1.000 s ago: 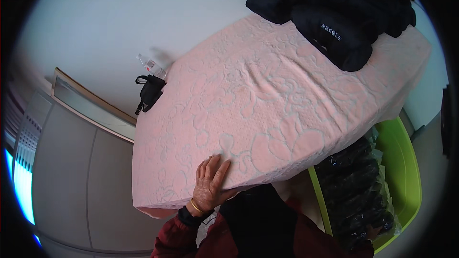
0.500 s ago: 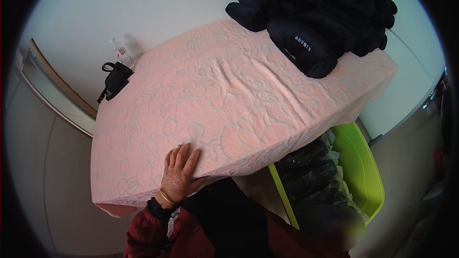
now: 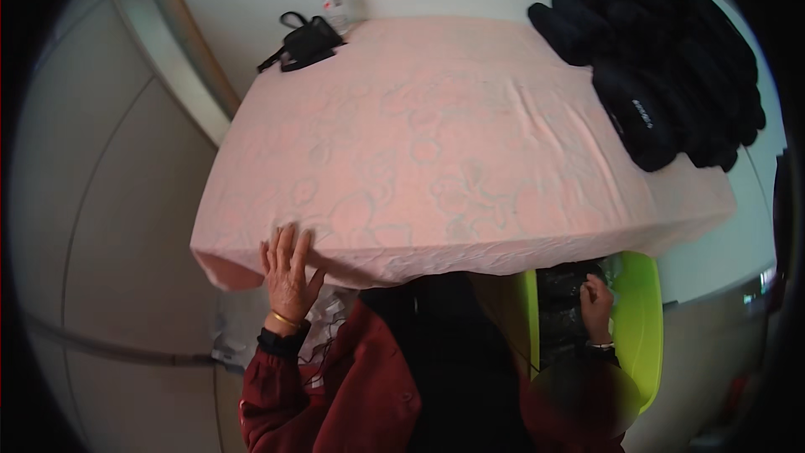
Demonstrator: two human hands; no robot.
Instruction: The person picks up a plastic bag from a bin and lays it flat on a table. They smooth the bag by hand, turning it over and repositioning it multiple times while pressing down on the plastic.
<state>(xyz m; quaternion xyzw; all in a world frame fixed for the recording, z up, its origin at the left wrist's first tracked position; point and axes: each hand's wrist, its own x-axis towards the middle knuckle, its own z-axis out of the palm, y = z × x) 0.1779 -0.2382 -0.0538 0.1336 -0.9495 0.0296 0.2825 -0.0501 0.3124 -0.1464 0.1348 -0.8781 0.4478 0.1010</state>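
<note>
My left hand (image 3: 289, 273) rests with spread fingers on the near edge of a table covered by a pink, flower-patterned cloth (image 3: 402, 151). It holds nothing. On the right, my right hand (image 3: 596, 310) is over a lime-green bin (image 3: 644, 310), its fingers loosely bent and apart, with nothing visible in them. Below and beside that hand are black bundles in clear plastic (image 3: 558, 310), partly hidden by the table edge and my sleeve. A pile of padded black rolls (image 3: 671, 67) lies on the table's far right; one near roll bears small white print.
At the far left of the table lie a small black bag (image 3: 310, 42) with a strap and a clear plastic bottle (image 3: 333, 4). A wall stands behind the table. A framed panel (image 3: 180, 42) is on the left. Clear plastic wrapping (image 3: 239, 335) shows below the near-left corner.
My right hand has come into view over the green bin. My left hand stays at the cloth's near edge, slightly further left along it. The view has turned, shifting the black pile right.
</note>
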